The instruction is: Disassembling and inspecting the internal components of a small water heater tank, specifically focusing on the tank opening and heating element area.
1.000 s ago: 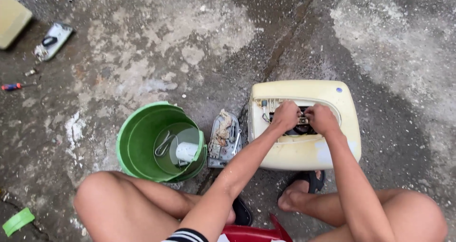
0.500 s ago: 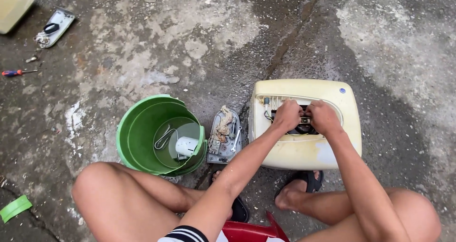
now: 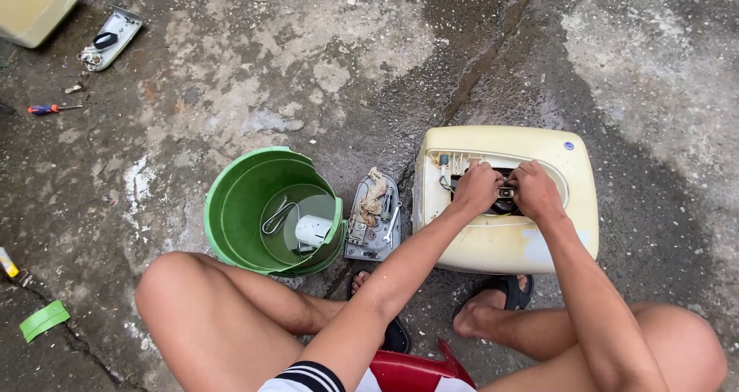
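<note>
A cream plastic appliance housing (image 3: 573,176) lies on the wet concrete with an opening in its top that shows wires and dark parts. My left hand (image 3: 477,187) and my right hand (image 3: 534,192) are side by side inside that opening, fingers closed around a small metal part (image 3: 506,192) in the dark cavity. What exactly each hand grips is mostly hidden by the fingers. Coloured wires (image 3: 444,170) sit at the opening's left corner.
A green bucket (image 3: 231,199) holding water, a white piece and a wire loop stands left of the housing. Between them lies a grey cover plate (image 3: 375,217) with a rag and a wrench. Far left: a screwdriver (image 3: 49,108), another grey plate (image 3: 110,38), a cream panel (image 3: 31,5).
Both hands stay in the housing's opening with only slight shifts. The camera view has tilted a little, moving the bucket and housing slightly in the picture.
</note>
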